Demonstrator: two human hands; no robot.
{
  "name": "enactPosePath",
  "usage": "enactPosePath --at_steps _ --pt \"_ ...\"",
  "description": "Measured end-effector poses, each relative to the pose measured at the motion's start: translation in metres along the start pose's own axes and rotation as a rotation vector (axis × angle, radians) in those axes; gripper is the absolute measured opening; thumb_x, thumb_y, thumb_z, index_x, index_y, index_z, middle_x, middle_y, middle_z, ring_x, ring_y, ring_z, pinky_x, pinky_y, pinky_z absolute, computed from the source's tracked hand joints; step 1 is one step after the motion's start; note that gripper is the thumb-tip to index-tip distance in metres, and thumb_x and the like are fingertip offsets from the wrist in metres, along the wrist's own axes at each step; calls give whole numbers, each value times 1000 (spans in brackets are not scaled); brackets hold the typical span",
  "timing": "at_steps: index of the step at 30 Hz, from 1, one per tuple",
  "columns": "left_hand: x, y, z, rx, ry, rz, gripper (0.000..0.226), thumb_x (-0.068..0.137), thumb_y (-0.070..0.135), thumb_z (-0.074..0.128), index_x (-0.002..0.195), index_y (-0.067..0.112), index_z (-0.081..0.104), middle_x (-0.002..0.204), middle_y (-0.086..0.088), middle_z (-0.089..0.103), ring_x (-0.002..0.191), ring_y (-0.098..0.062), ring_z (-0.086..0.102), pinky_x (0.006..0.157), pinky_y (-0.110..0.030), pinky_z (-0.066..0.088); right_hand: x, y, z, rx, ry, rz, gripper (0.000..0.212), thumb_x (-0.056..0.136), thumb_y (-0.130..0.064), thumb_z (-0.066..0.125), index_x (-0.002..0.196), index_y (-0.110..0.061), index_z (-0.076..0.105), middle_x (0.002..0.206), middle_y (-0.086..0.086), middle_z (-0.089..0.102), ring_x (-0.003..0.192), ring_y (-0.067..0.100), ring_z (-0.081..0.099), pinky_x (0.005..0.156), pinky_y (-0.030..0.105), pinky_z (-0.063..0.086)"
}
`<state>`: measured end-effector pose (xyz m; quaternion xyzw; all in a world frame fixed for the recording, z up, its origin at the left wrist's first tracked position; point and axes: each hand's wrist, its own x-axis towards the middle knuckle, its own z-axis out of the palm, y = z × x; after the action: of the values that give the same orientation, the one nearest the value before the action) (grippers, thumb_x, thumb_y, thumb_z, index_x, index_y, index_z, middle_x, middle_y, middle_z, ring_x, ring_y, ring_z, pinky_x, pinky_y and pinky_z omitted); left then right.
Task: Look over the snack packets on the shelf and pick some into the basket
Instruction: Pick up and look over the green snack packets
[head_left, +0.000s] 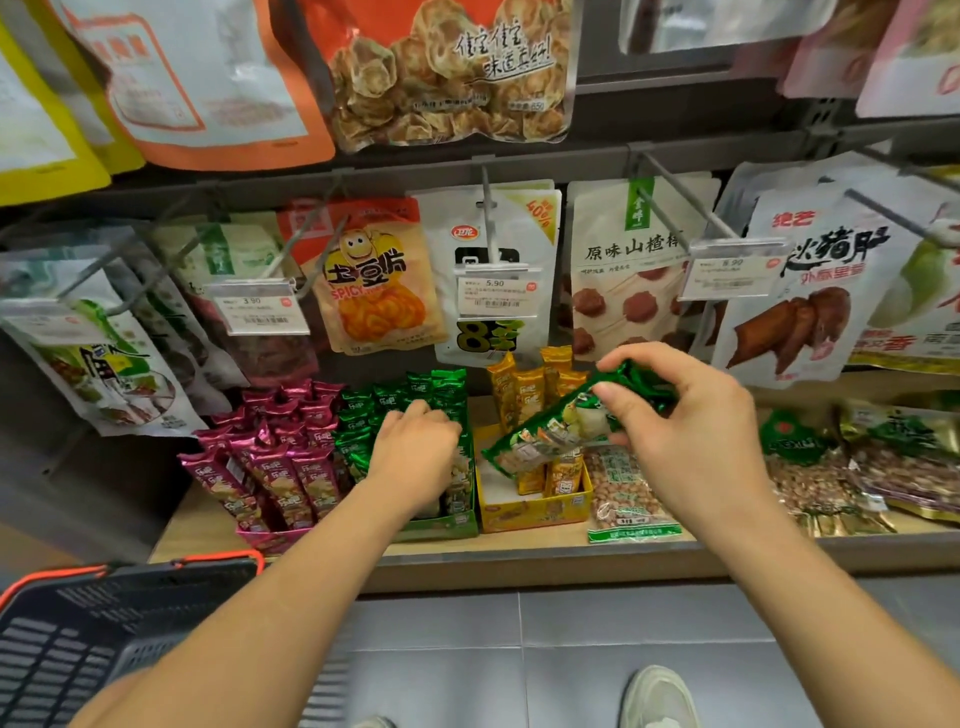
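Our right hand (691, 441) pinches a green packet (561, 431) by its upper end between thumb and fingertips. It hangs tilted in the air, its lower end over the yellow box (535, 512) on the shelf (519, 553). Our left hand (415, 447) reaches palm-down into the green box (447, 525), its fingers curled among the upright green packets there (384, 405). We cannot tell whether they grip one.

Pink packets (280, 457) stand in a box just left of the green one. A bag of peanuts (623, 493) lies just right of the yellow box. Larger snack bags hang from hooks above, with price tags (496, 296) in front.

The basket (78, 623), dark with orange handles, sits low at the left, beside our left forearm.
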<state>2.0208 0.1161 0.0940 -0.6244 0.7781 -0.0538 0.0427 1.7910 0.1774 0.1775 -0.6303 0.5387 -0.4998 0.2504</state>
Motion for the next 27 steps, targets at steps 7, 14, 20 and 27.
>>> enactPosePath --at_steps 7,14,20,27 --pt "-1 -17 -6 -202 -161 69 25 82 3 62 100 17 72 108 -3 67 114 -26 51 96 -37 44 -6 7 35 -96 44 -69 18 92 -14 65 109 -19 66 101 -6 68 92 9 63 81 30 53" --pt "-10 -30 1 -300 -171 61 25 88 19 68 112 13 69 112 -6 68 113 -27 53 96 -41 45 1 -1 44 -164 218 -233 25 91 -6 65 116 -7 66 107 4 69 100 17 64 89 30 50" --pt "-17 -31 16 -377 -98 -3 27 90 18 64 116 20 60 110 -8 62 110 -27 54 88 -37 46 8 3 59 -220 238 -204 27 90 -2 65 117 -5 66 111 7 67 102 13 59 93 11 39" --pt "-13 -34 26 -392 -107 38 36 91 19 65 127 16 63 129 -5 61 130 -27 43 110 -41 35 6 24 110 -287 -128 -111 37 89 1 62 121 -17 57 122 -1 57 97 -7 42 86 -5 26"
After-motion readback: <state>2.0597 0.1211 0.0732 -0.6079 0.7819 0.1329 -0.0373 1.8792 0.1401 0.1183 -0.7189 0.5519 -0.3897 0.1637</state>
